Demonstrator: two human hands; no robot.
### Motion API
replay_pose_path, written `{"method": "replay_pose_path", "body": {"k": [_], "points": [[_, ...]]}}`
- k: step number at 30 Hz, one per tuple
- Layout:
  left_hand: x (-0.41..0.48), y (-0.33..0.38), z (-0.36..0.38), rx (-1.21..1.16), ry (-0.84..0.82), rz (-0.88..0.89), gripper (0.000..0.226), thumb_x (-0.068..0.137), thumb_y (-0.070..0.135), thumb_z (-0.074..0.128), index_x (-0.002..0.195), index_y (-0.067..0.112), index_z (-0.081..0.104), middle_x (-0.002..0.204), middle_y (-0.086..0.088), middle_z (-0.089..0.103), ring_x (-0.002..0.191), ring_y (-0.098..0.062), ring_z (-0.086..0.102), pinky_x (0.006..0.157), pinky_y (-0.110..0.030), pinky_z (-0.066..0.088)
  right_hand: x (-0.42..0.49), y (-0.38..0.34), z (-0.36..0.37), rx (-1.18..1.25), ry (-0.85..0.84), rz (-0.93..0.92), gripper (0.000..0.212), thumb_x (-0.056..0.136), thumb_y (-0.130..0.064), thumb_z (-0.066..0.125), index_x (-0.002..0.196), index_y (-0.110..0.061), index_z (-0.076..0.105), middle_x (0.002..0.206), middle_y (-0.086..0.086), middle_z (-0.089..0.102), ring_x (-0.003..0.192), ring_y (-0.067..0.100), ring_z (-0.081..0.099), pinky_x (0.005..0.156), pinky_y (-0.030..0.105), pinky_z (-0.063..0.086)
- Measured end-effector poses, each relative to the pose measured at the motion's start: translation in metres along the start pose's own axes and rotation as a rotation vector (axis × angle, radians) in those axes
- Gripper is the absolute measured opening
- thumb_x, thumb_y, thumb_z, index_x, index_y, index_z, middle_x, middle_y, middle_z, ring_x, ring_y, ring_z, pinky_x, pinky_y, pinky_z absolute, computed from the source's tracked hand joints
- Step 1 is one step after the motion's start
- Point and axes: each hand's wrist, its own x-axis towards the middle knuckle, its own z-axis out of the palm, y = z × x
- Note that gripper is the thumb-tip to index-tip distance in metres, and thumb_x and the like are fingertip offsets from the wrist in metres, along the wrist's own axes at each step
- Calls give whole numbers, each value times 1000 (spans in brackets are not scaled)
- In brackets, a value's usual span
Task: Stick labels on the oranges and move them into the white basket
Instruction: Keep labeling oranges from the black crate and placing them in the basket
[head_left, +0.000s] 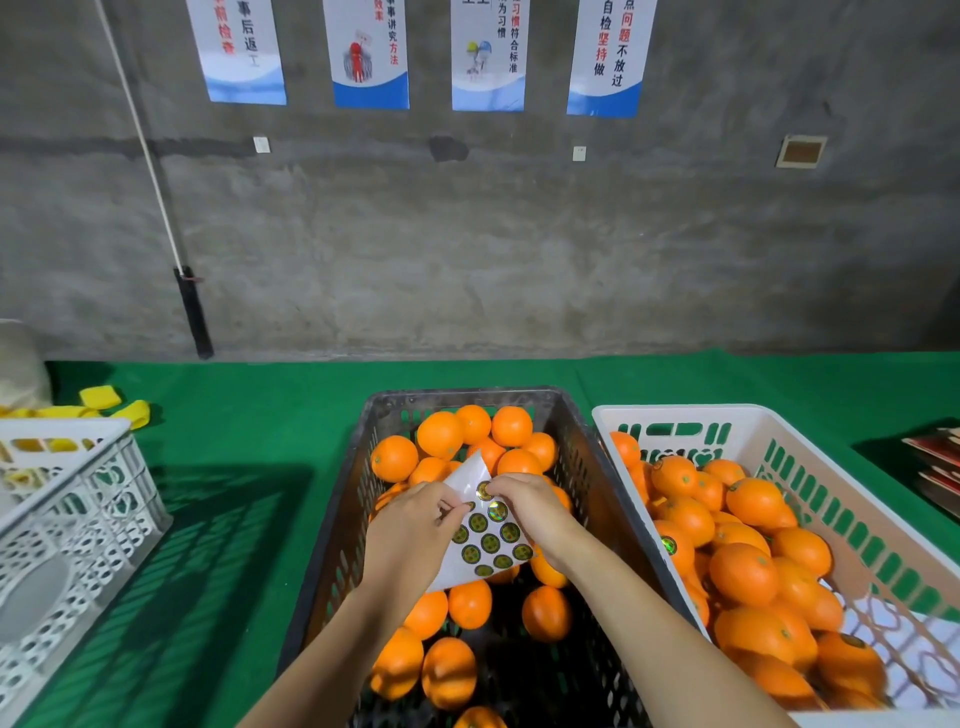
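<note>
A black crate (587, 467) in the middle holds several unlabelled oranges (440, 434). Over it my left hand (410, 535) grips a white label sheet (485, 540) with several round green-and-yellow labels. My right hand (530, 506) pinches one label (484, 491) at the sheet's upper row. To the right stands the white basket (810, 457), with several oranges (743, 574) inside; one of them shows a shiny label (668, 545).
A second white crate (104, 499) stands at the left on the green table cloth (249, 447). Yellow bands (111, 402) lie behind it. A stack of red-edged cards (937, 467) sits at the far right. A grey concrete wall with posters rises behind the table.
</note>
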Motion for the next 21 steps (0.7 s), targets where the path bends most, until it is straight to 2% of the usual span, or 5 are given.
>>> {"method": "replay_pose_path", "body": {"k": [4, 8, 13, 17, 21], "points": [[-1, -1, 0, -66, 0, -72, 13, 95, 42, 59, 83, 40, 59, 86, 20, 57, 80, 1, 54, 59, -19, 37, 6, 3, -6, 58, 184, 48, 15, 94, -25, 55, 87, -16, 45, 81, 11, 43, 73, 24, 40, 59, 33, 34], [-1, -3, -1, -18, -3, -136, 12, 99, 37, 53, 93, 36, 63, 94, 16, 57, 83, -6, 54, 59, -22, 37, 12, 11, -13, -162, 338, -7, 36, 93, -24, 50, 63, -17, 30, 58, 1, 29, 56, 20, 29, 60, 38, 26], [7, -12, 10, -159, -195, -320, 24, 102, 30, 50, 79, 25, 50, 72, 1, 48, 60, -19, 41, 54, -30, 27, 7, 21, -9, -738, 302, -84, 35, 101, -34, 42, 68, -22, 39, 64, -1, 42, 55, 18, 37, 50, 32, 25], [34, -25, 13, -470, -210, -714, 23, 99, 20, 59, 77, 19, 57, 76, -6, 58, 73, -26, 54, 67, -37, 51, 5, 19, -10, -792, 276, -85, 34, 102, -34, 41, 70, -23, 38, 66, -2, 41, 57, 16, 37, 49, 32, 26], [55, -39, 11, -414, -145, -650, 32, 95, 12, 61, 66, 24, 53, 70, 4, 55, 62, -13, 51, 67, -29, 48, 3, 18, -10, -832, 249, -103, 26, 102, -34, 41, 80, -21, 47, 71, -2, 47, 63, 17, 45, 50, 30, 29]]}}
